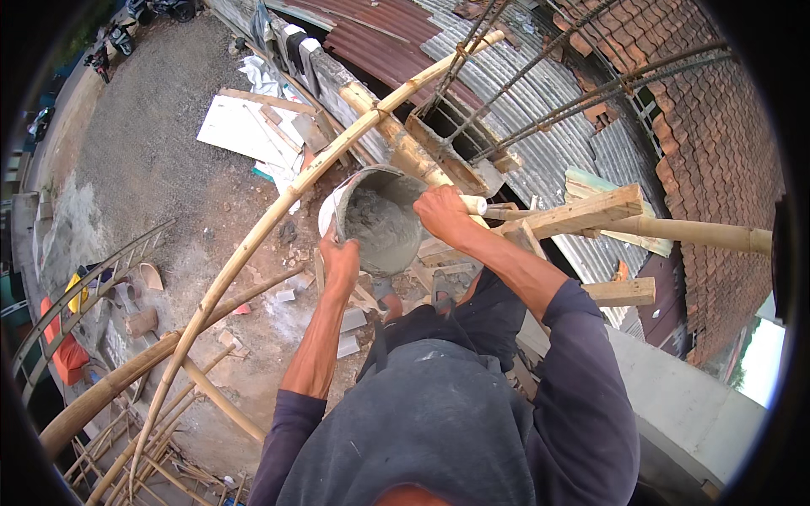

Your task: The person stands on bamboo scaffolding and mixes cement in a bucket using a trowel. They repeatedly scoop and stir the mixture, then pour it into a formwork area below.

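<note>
A bucket (414,250) of wet grey cement mix (380,218) is held out in front of me, its mouth turned up towards my view. My left hand (340,259) grips the rim on the near left side, thumb over the edge. At the right rim, my right hand (441,214) is closed in a fist against the bucket. A pale, round pole end (473,205) sticks out beside that fist; whether the fingers also wrap it is hidden. Just beyond the bucket, a timber-and-rebar column form (443,152) stands with its top open.
A long bamboo pole (272,218) crosses at left, tied to a thicker one (395,136). Rebar rods (557,117) rise from the form. Timber beams (576,212) jut out at right beside corrugated roofing (506,76). Far below lie rubble and white boards (247,129).
</note>
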`<move>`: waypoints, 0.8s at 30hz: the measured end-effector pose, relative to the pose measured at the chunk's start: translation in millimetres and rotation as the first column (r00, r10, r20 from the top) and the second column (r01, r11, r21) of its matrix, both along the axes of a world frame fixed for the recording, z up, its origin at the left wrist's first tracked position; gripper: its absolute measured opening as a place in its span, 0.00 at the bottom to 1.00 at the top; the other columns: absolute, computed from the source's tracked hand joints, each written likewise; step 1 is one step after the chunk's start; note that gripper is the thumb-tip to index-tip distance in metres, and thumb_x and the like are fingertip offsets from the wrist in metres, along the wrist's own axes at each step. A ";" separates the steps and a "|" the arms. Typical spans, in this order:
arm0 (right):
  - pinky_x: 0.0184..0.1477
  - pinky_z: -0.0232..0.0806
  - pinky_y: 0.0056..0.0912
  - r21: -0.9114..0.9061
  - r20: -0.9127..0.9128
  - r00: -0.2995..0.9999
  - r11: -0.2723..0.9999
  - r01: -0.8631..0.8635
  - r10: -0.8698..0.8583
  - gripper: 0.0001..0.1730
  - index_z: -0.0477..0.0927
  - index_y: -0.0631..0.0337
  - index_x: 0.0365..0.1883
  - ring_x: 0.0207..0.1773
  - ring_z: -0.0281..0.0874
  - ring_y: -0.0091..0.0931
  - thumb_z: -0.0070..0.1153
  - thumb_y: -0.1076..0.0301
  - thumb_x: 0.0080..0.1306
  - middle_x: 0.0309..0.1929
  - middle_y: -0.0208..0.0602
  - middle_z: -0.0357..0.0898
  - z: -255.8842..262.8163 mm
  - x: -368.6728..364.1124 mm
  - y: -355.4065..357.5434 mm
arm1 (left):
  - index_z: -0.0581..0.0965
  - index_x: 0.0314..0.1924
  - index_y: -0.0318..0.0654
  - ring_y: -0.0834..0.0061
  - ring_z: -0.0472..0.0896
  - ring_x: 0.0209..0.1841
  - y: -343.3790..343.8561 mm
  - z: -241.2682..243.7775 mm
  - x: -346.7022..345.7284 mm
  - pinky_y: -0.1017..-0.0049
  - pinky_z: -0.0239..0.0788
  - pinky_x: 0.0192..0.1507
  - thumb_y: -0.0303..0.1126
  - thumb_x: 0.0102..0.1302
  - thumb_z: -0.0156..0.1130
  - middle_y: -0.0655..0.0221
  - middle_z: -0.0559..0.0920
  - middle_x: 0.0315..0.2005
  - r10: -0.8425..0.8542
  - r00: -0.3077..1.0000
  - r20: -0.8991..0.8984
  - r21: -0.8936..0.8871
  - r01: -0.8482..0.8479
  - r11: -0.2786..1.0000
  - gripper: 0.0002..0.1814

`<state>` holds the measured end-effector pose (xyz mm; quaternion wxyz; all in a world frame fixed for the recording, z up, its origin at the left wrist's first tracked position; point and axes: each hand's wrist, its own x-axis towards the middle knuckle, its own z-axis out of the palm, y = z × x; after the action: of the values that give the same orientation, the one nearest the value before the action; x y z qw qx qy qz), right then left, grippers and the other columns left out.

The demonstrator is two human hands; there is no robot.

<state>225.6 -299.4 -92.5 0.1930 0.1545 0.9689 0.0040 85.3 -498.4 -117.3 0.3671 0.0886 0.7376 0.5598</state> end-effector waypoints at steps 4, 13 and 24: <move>0.41 0.75 0.55 -0.419 0.081 0.986 0.893 0.165 -0.144 0.20 0.88 0.67 0.33 0.39 0.86 0.51 0.61 0.55 0.67 0.31 0.57 0.86 -15.7 3.8 -19.2 | 0.71 0.73 0.33 0.66 0.81 0.59 -18.1 42.6 -3.3 0.73 0.69 0.63 0.17 0.55 0.52 0.52 0.84 0.57 -0.090 0.991 -0.095 0.103 0.100 0.990 0.40; 0.39 0.70 0.52 -0.777 0.044 0.777 0.468 0.422 -0.628 0.30 0.88 0.71 0.42 0.29 0.81 0.46 0.61 0.45 0.70 0.25 0.58 0.82 -44.2 28.0 -108.2 | 0.70 0.74 0.30 0.68 0.81 0.56 -63.6 47.1 -12.7 0.72 0.72 0.60 0.16 0.56 0.56 0.54 0.84 0.57 -0.041 0.999 0.027 0.011 0.040 0.999 0.40; 0.38 0.69 0.50 -0.781 0.015 0.754 0.463 0.419 -0.656 0.31 0.88 0.73 0.41 0.28 0.78 0.38 0.60 0.46 0.71 0.22 0.53 0.80 -8.9 62.4 -63.1 | 0.77 0.63 0.26 0.75 0.81 0.40 -27.3 30.3 8.7 0.76 0.73 0.44 0.16 0.56 0.57 0.66 0.85 0.43 0.144 0.971 0.190 0.146 -0.173 0.974 0.30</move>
<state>288.0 -362.5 -101.3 0.0860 0.3609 0.7971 -0.4763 93.9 -525.7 -87.0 0.3773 0.0082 0.6588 0.6508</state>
